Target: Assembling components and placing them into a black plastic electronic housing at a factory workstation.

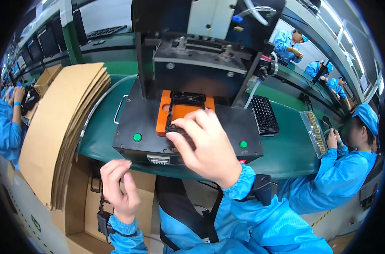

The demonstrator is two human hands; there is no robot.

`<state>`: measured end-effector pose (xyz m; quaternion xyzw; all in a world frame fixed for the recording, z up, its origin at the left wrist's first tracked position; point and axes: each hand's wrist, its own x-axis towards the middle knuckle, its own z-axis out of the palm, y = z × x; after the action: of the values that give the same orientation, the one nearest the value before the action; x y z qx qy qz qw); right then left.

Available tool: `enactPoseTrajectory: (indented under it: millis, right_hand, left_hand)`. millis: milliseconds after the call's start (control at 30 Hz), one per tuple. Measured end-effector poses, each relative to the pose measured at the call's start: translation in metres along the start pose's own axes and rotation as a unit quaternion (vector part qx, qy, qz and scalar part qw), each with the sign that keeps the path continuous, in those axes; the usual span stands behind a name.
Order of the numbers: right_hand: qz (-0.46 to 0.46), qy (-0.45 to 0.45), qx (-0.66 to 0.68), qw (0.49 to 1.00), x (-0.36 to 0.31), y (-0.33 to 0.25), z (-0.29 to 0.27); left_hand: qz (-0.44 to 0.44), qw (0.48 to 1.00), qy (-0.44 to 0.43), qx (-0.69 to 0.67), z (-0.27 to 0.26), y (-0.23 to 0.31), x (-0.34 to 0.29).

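My right hand (205, 146) pinched the black frame (182, 111) on its orange holder (165, 113); it looked light, stiff, brittle (best held by its edges). Left hand (118, 186) hung loosely curled, empty.

A green worktop (285, 148) was seen carrying a black press fixture (188, 127). A black perforated tray (264, 114) and a clear packet of parts (314, 131) were laid beside it.

Black frame's (180, 111) near end under right hand (205, 146) (perhaps pinched)
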<state>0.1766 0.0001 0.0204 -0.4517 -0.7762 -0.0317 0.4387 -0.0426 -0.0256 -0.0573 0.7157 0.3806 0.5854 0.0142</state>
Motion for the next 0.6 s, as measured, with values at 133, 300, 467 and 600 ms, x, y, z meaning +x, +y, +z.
enactPoseTrajectory:
  millis: [133,300,467,600]
  right_hand:
    - [0.0,0.025,-0.06,0.998,-0.013,-0.01,0.002]
    - [-0.012,0.017,-0.113,0.993,-0.037,-0.018,0.0]
    - [-0.018,-0.061,-0.035,0.997,-0.041,-0.008,-0.025]
    - [0.033,-0.02,-0.108,0.993,-0.031,0.017,-0.018]
  left_hand:
    - [0.025,0.999,-0.023,-0.037,0.022,0.024,0.038]
    - [0.045,0.994,-0.101,0.007,0.056,0.03,0.076]
    - [0.107,0.946,-0.265,0.154,0.06,0.034,0.094]
    - [0.085,0.939,-0.287,0.172,0.057,0.034,0.092]
